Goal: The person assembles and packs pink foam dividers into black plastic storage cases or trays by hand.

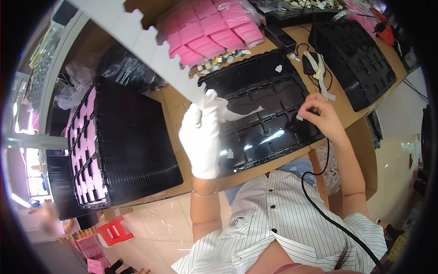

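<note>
My left hand [200, 137], in a white glove, is closed on the lower end of a long white sheet [150, 50] with a notched edge, which slants up to the far left. A thin pale strip [242, 114] reaches rightward from the glove. My bare right hand [321, 116] pinches a small white piece [299, 118] between thumb and fingers, over the right side of a shiny black tray [255, 130]. The tray lies in front of me and has shallow compartments. A small white tab [278, 68] is on its far part, and a pale square piece [230, 153] on its near left.
Tall stacks of black trays stand left [137, 141] and right [356, 59], the left one showing pink pieces. Behind are pink foam blocks [210, 32], small loose parts [219, 60] and a black box [279, 37]. A black cable [315, 201] hangs by my right arm.
</note>
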